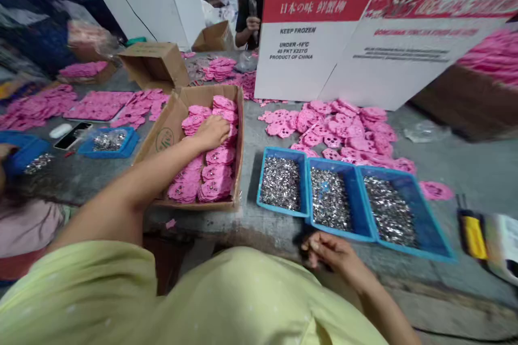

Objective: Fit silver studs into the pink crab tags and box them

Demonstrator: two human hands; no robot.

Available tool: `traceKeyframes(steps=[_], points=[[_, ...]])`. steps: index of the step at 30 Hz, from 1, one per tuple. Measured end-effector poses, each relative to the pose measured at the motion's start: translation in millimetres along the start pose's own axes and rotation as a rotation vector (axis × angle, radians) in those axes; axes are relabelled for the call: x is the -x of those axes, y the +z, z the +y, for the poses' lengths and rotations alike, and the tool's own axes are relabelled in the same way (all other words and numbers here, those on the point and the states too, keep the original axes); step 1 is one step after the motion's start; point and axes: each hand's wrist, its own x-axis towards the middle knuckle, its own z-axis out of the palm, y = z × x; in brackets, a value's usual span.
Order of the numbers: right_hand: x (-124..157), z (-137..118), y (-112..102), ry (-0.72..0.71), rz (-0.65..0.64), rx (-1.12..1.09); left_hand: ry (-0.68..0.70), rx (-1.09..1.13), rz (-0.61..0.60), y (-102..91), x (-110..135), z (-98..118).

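My left hand [213, 132] reaches into an open cardboard box [159, 143], its fingers curled down over the pink cutouts [220, 156] stacked there in rows. Its fingertips are hidden among the stacks. Just below the blue trays, at the table's front edge, my right hand [326, 250] is closed with the fingers bent in. Whether it has anything small in it cannot be made out. Three blue trays in a row, the left tray [304, 186], the middle tray [356, 210] and the right tray [431, 226], contain small shiny metal pieces.
Behind the trays lies a loose pile of pink cutouts [343, 129], backed by a tall white printed carton [319, 78]. A yellow-and-black tool [474, 234] lies at the right. Leftward are a phone [73, 136], another blue tray [131, 143] and a small open carton [159, 59]. Other people are nearby.
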Motion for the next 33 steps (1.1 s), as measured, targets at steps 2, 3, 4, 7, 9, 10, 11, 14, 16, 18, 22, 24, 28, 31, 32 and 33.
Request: traceKeyframes(steps=[2,3,4,7,9,10,11,14,16,18,22,24,28,31,32,33], points=[[2,-4,3,0.0,-0.002,-0.005,-0.002,0.004,0.01,-0.5,0,3],[2,-5,4,-0.001,-0.003,-0.007,-0.004,0.007,0.011,-0.8,0,4],[3,-6,5,-0.002,-0.004,-0.009,-0.007,0.011,0.01,-1.1,0,5],[3,-6,4,-0.01,-0.008,-0.01,-0.018,0.026,-0.009,-2.1,0,7],[3,-6,3,-0.019,-0.012,0.001,-0.037,0.036,-0.026,-2.6,-1,8],[3,-6,2,-0.021,-0.013,0.006,-0.051,0.04,-0.032,-2.7,-2,8],[3,-6,2,-0.022,-0.015,0.009,-0.065,0.043,-0.036,-2.9,-4,8],[2,-6,2,-0.028,-0.011,0.024,-0.093,0.054,-0.044,-4.3,-8,9],[1,-5,4,-0.032,-0.004,0.043,-0.095,0.063,-0.051,-6.8,-9,10],[2,-7,8,-0.038,-0.008,0.081,-0.085,0.067,-0.056,-11.4,-7,10],[15,-30,15,-0.126,-0.158,0.313,-0.123,0.179,0.057,-31.2,-3,14],[21,-55,13,-0.222,-0.263,0.473,-0.232,0.414,0.245,-49.5,-2,26],[2,-124,-6,-0.412,-0.112,0.622,-0.314,1.169,0.485,-100.0,-3,81],[-50,-172,-23,-0.393,0.368,0.807,-0.321,1.677,0.328,-125.7,-10,130],[-70,-185,-27,-0.33,0.553,0.923,-0.328,1.788,0.28,-127.7,-13,144],[-91,-195,-31,-0.244,0.672,1.059,-0.346,1.873,0.235,-126.1,-17,154]])
